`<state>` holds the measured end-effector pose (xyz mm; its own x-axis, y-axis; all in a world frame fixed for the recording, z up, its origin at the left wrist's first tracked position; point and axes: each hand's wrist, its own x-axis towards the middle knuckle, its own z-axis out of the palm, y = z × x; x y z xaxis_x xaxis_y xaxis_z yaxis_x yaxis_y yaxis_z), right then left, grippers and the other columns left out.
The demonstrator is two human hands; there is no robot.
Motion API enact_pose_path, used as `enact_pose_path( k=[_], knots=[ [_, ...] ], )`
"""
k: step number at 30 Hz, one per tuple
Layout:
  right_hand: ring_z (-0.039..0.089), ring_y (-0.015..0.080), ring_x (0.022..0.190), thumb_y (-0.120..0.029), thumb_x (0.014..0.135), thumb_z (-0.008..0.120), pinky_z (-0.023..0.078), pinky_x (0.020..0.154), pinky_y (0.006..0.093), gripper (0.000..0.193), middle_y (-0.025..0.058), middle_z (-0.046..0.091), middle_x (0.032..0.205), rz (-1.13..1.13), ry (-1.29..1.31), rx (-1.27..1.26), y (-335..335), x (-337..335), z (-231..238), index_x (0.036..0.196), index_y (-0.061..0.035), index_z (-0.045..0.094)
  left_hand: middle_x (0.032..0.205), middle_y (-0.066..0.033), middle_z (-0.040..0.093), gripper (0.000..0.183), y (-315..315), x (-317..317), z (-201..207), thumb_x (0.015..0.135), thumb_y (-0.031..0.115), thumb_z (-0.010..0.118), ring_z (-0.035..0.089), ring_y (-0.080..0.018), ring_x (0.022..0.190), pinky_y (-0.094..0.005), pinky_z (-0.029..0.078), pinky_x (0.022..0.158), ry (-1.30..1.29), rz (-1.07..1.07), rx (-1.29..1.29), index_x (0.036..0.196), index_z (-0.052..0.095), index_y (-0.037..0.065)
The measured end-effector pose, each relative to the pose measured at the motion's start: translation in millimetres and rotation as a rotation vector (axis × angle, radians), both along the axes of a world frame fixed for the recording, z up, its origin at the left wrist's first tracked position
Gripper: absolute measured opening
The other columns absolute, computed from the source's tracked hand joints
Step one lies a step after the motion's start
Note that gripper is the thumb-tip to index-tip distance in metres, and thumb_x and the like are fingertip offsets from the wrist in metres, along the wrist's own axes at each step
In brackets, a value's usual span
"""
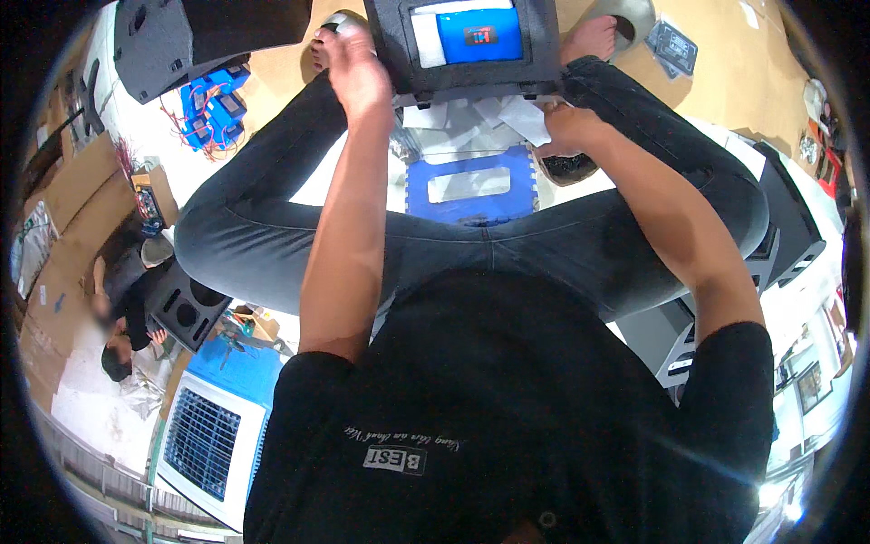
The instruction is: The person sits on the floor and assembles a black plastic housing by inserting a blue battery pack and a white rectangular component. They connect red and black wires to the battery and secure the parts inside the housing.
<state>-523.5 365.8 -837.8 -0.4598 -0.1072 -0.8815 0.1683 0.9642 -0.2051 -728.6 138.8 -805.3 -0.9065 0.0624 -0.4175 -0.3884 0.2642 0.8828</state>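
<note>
A black speaker-like box [464, 80] stands between my feet. In its recess sits a blue wrapped battery pack [480, 36] with white padding [428, 38] at its left side. My left hand [358, 74] is raised by the box's left side, fingers stretched out and slightly blurred, with nothing visible in them. Below the box's right corner, my right hand [573, 129] pinches a white piece of paper or sheet [526, 120]. A blue plastic stool [471, 210] with a cut-out in its top stands between my thighs.
Several blue battery packs with red wires [213, 109] lie at the left, near a black panel [149, 72]. Flat dark packets [671, 47] lie at the far right. Black speaker cabinets [784, 213] stand beside my right knee. Another person [131, 326] sits at the left near an air cooler [204, 444].
</note>
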Motion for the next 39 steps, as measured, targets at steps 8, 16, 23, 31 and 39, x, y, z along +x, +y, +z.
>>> enact_pose_path(
  k=[8, 16, 23, 31, 39],
  knots=[
    [0.069, 0.0354, 0.117, -0.053, 0.08, 0.082, 0.056, 0.1, 0.0469, 0.087, 0.0239, 0.064, 0.137, 0.027, 0.083, 0.179, -44, 9, -102, 0.139, 0.006, 0.057, 0.124, -0.0141, 0.065, 0.048, -15, -19, -14, 0.111, 0.041, 0.045, 0.063, -0.0252, 0.109, -0.0386, 0.049, 0.095, 0.063, 0.254, 0.057, 0.132, 0.056, -0.002],
    [0.067, 0.0386, 0.115, -0.04, 0.072, 0.087, 0.052, 0.103, 0.0481, 0.079, 0.0249, 0.068, 0.126, 0.185, 0.016, -0.37, -35, -31, 23, 0.137, -0.0009, 0.062, 0.12, -0.0161, 0.065, 0.054, -10, -33, -4, 0.091, 0.017, 0.079, 0.064, -0.0213, 0.109, -0.0339, 0.051, 0.096, 0.173, 0.122, 0.097, 0.132, 0.053, -0.006],
    [0.06, 0.0386, 0.128, -0.016, 0.074, 0.087, 0.046, 0.112, 0.0475, 0.088, 0.0168, 0.062, 0.139, -0.25, 0.594, -0.556, 10, -53, 159, 0.155, -0.0204, 0.051, 0.147, -0.0301, 0.045, 0.115, 4, 12, -9, 0.064, 0.033, 0.097, 0.048, -0.0424, 0.139, -0.0497, 0.039, 0.119, 0.303, -0.411, -0.389, 0.156, 0.038, -0.001],
    [0.053, 0.0342, 0.135, -0.033, 0.083, 0.083, 0.045, 0.114, 0.0454, 0.066, 0.0116, 0.058, 0.145, 0.121, 1.104, 0.002, 29, -98, 94, 0.145, -0.038, 0.062, 0.146, -0.0311, 0.048, 0.114, -2, 8, -19, 0.068, 0.028, 0.094, 0.051, -0.0416, 0.137, -0.0457, 0.041, 0.118, 0.203, -0.41, -0.174, 0.16, 0.033, -0.001],
    [0.052, 0.0331, 0.135, -0.038, 0.087, 0.079, 0.045, 0.114, 0.0443, 0.057, 0.01, 0.056, 0.148, 0.178, 1.081, 0.032, 26, -101, 72, 0.142, -0.0373, 0.066, 0.142, -0.0316, 0.057, 0.106, 1, 14, -11, 0.074, 0.029, 0.089, 0.059, -0.0395, 0.132, -0.0436, 0.044, 0.115, 0.327, -0.454, -0.365, 0.158, 0.035, -0.005]
  ],
)
